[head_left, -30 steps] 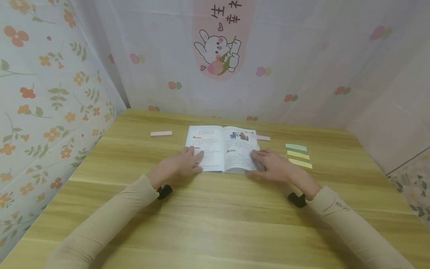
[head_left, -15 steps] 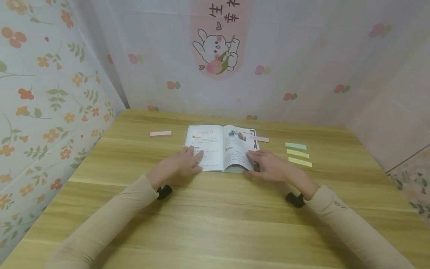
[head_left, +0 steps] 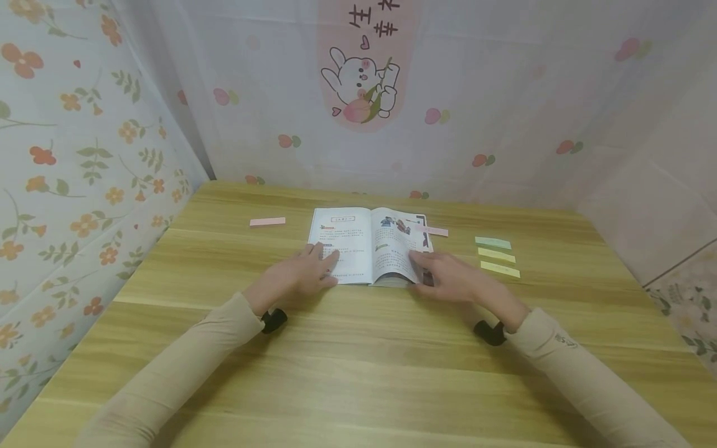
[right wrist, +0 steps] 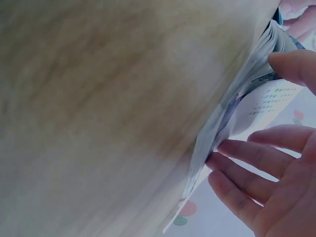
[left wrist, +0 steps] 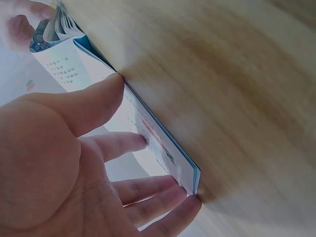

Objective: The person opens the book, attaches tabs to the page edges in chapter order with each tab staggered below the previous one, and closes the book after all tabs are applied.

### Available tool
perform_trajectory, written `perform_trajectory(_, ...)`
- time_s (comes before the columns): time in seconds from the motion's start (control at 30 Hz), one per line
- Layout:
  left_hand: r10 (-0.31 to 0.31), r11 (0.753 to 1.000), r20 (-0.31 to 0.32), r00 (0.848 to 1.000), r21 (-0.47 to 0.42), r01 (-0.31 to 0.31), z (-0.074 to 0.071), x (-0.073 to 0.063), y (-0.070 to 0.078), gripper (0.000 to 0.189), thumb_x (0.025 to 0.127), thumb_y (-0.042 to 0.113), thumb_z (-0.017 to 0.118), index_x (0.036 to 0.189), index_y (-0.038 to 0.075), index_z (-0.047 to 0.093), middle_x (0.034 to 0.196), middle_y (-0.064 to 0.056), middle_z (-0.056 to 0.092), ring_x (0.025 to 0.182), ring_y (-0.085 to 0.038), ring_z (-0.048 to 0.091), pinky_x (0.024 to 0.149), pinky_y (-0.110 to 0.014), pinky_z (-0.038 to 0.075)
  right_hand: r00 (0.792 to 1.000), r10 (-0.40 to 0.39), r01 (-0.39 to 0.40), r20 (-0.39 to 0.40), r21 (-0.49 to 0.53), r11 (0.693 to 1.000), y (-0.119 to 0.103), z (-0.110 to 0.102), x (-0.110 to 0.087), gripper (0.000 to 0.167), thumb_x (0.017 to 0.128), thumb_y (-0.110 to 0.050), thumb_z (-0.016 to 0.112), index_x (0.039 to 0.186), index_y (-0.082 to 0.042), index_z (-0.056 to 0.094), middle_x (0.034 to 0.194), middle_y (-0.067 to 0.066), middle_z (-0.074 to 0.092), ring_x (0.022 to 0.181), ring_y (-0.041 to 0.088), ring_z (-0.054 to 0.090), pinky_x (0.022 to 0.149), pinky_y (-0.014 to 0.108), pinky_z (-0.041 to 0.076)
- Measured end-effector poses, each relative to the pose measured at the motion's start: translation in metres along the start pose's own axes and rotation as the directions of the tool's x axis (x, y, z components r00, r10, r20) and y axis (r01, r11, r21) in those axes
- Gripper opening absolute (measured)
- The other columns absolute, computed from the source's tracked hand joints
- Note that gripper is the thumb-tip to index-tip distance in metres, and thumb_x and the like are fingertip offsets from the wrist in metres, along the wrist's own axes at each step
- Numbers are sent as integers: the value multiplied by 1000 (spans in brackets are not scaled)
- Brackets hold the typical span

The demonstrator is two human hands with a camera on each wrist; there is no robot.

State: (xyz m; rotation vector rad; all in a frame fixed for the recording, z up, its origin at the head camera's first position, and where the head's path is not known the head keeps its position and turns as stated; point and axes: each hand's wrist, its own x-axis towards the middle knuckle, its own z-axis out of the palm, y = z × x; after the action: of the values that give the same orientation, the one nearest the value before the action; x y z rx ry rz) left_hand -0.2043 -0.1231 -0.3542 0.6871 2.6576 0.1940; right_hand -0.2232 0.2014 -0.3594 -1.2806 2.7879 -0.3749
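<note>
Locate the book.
In the head view, the book lies open on the table, near its far edge, between the left hand and right hand.

Tabletop (head_left: 358, 361), one: yellowish-brown, streaked wood-grain finish. Lying on it: illustrated paperback book (head_left: 347, 235), one, open near the far edge, right-hand page arched up at its near edge. Pink page marker (head_left: 440, 232), one, overlapping the book's right margin and jutting past it. Pink paper strip (head_left: 267, 222), one, left of the book, apart. Right of the book, stacked in a spaced column: green paper strip (head_left: 493, 243), one, farthest; yellow paper strips (head_left: 500, 269), two, nearer.
</note>
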Motion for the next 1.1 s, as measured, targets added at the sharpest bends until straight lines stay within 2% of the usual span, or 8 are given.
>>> perform_trajectory(0.13, 7, 1000, -5, 1000, 5, -7, 1, 1, 0, 65, 109, 35, 43, 160, 3, 21, 160, -34, 14, 148, -49, 15, 119, -59, 18, 1000, 20, -20, 5, 5, 1000, 0, 0, 0, 34, 89, -25, 73, 109, -6, 54, 71, 2, 50, 64, 13, 47, 57, 28, 41)
perform_trajectory(0.33, 19, 1000, -14, 1000, 20, -19, 2, 2, -2, 66, 108, 37, 43, 160, 3, 21, 159, -34, 15, 148, -49, 17, 119, -58, 18, 995, 99, -98, -9, 22, 995, 0, -4, -1, 35, 88, -20, 72, 115, -6, 55, 71, 2, 48, 62, 13, 47, 52, 27, 38)
perform_trajectory(0.57, 18, 1000, -5, 1000, 25, -18, 1, 1, -3, 68, 108, 39, 44, 161, 3, 20, 159, -33, 17, 147, -48, 19, 119, -58, 21, 984, 158, -161, -79, -32, 986, -1, -12, -5, 58, 89, -33, 73, 132, 3, 57, 93, 9, 60, 75, 19, 52, 63, 30, 43)
perform_trajectory(0.77, 15, 1000, -4, 1000, 24, -15, -1, 0, -2, 67, 108, 38, 45, 160, 3, 21, 158, -33, 18, 146, -48, 20, 119, -57, 21, 979, 142, -154, -146, -75, 985, -1, -16, -6, 66, 86, -45, 77, 127, 3, 58, 94, 10, 63, 64, 15, 50, 54, 26, 41)
perform_trajectory(0.97, 13, 1000, -9, 1000, 24, -13, 1, 1, -4, 68, 107, 39, 46, 161, 5, 21, 158, -31, 21, 145, -46, 23, 118, -56, 23, 971, 150, -168, -186, -83, 982, 0, -18, -7, 70, 84, -54, 77, 122, 2, 56, 80, 2, 56, 59, 12, 49, 47, 24, 38)
perform_trajectory(1.1, 17, 1000, -12, 1000, 6, -17, 0, 0, -5, 68, 107, 38, 47, 161, 6, 22, 156, -31, 23, 143, -45, 26, 117, -56, 26, 962, 197, -207, -189, -37, 978, -1, -19, -9, 87, 83, -58, 76, 141, 0, 48, 79, 0, 57, 57, 11, 48, 43, 24, 34)
